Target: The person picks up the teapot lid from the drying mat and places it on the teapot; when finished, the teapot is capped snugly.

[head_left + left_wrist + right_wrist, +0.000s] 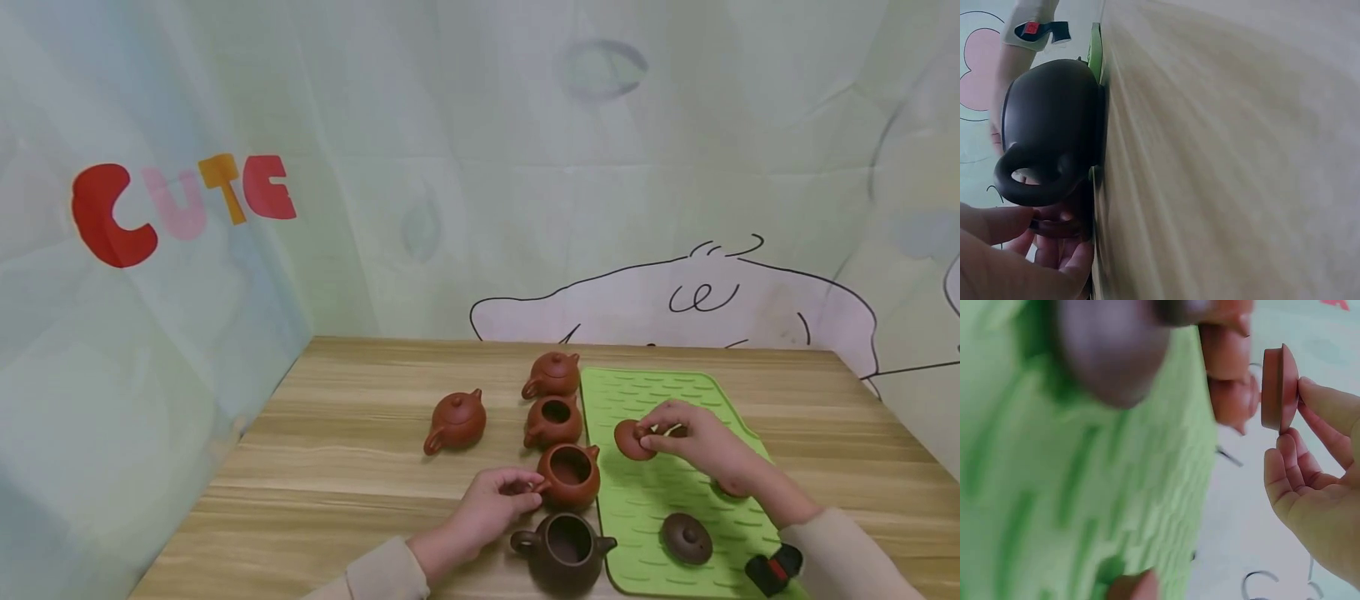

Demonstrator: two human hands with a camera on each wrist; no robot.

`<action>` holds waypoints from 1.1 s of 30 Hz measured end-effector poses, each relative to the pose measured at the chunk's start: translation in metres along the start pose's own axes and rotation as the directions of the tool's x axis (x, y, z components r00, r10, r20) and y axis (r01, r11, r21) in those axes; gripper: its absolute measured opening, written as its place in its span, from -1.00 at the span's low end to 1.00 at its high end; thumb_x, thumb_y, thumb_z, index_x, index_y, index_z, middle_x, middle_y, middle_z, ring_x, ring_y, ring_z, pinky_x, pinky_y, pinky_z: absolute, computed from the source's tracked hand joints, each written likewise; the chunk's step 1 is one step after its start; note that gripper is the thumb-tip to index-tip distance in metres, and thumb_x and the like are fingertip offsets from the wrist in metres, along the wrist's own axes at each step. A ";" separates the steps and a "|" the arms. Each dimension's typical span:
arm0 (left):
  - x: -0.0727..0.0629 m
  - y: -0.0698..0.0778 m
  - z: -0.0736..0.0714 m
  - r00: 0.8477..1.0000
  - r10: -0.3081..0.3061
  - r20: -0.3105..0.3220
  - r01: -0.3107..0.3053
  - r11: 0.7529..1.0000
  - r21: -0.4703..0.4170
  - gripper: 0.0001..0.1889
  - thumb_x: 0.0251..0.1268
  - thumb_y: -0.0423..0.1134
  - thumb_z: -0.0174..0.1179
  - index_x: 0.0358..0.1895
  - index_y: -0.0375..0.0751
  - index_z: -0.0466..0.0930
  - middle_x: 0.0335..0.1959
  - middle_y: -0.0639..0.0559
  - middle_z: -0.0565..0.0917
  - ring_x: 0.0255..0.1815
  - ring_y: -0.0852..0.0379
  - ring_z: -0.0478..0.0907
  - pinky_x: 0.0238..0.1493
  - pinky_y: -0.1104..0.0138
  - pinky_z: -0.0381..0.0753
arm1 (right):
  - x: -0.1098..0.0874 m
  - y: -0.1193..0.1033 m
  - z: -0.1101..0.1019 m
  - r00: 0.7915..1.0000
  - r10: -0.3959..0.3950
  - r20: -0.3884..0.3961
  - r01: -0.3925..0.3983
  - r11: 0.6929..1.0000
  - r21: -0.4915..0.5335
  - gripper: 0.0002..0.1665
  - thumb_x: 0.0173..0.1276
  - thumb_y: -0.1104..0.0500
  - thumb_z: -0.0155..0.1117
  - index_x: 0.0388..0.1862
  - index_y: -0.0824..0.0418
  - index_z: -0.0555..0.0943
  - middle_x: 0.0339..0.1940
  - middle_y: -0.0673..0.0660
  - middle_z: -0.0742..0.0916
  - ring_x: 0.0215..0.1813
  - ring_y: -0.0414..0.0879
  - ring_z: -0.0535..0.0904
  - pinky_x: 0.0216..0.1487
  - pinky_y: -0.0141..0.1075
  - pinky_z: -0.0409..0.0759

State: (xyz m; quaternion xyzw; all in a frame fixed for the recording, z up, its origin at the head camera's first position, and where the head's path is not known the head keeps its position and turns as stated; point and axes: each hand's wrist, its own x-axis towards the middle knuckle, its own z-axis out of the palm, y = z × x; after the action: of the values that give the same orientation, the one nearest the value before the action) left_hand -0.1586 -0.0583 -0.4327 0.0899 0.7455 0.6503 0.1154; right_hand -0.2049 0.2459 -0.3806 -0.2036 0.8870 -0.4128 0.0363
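My left hand [483,512] pinches the handle of an open reddish-brown teapot [576,500], which stands on the table by the mat's left edge. In the left wrist view a dark brown teapot [1047,112] partly hides that grip. My right hand [701,446] holds a reddish-brown teapot lid [628,442] by its knob above the green mat [622,508]. Seen from the right wrist, this lid [1277,387] is tilted on edge and clear of the mat. Beneath the right forearm, another reddish-brown lid [726,488] is partly hidden.
Behind the gripped teapot stand an open teapot [553,435] and a lidded one [558,379]. Another lidded teapot [461,425] sits apart to their left. A dark lid [684,540] lies on the mat. Printed cloth [420,250] hangs behind the wooden table [330,475].
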 end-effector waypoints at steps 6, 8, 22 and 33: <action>0.000 0.000 0.000 1.000 -0.003 -0.003 0.003 1.000 0.002 -0.75 0.15 -0.48 0.28 -0.07 -0.45 0.64 -0.18 -0.19 0.71 -0.25 0.27 0.53 -0.21 0.45 0.53 | 0.010 -0.021 0.000 0.997 -0.075 -0.005 0.074 0.995 -0.067 -0.79 0.32 0.10 0.32 -0.12 0.14 0.69 -0.17 0.01 0.64 -0.17 -0.24 0.53 -0.19 -0.34 0.59; -0.001 0.000 0.000 1.000 -0.004 -0.004 0.004 1.000 0.001 -0.75 0.15 -0.48 0.28 -0.07 -0.45 0.65 -0.18 -0.18 0.71 -0.25 0.26 0.52 -0.21 0.45 0.53 | 0.012 -0.026 0.003 0.995 -0.102 0.007 0.102 0.992 -0.072 -0.80 0.31 0.09 0.32 -0.14 0.12 0.70 -0.18 -0.01 0.64 -0.17 -0.25 0.52 -0.17 -0.34 0.59; -0.001 0.000 0.001 1.000 0.002 -0.003 -0.002 1.000 -0.007 -0.76 0.16 -0.48 0.28 -0.09 -0.46 0.65 -0.20 -0.20 0.71 -0.26 0.26 0.53 -0.22 0.46 0.53 | 0.021 -0.037 0.028 0.979 -0.187 0.079 0.189 0.982 -0.014 -0.76 0.31 0.07 0.33 -0.10 0.13 0.71 -0.18 -0.01 0.65 -0.18 -0.24 0.51 -0.20 -0.34 0.56; -0.002 0.000 0.001 1.000 0.007 0.001 -0.007 1.000 -0.018 -0.76 0.16 -0.47 0.28 -0.09 -0.46 0.65 -0.21 -0.20 0.71 -0.27 0.26 0.52 -0.25 0.48 0.51 | 0.029 -0.034 0.049 0.974 -0.187 0.125 0.187 0.982 0.010 -0.80 0.28 0.09 0.35 -0.15 0.12 0.72 -0.21 -0.01 0.64 -0.18 -0.24 0.52 -0.18 -0.31 0.58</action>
State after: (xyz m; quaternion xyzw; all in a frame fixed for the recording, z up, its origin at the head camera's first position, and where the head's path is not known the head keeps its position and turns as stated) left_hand -0.1569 -0.0581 -0.4325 0.0922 0.7393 0.6572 0.1143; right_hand -0.2088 0.1800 -0.3841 -0.3117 0.8602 -0.4001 0.0531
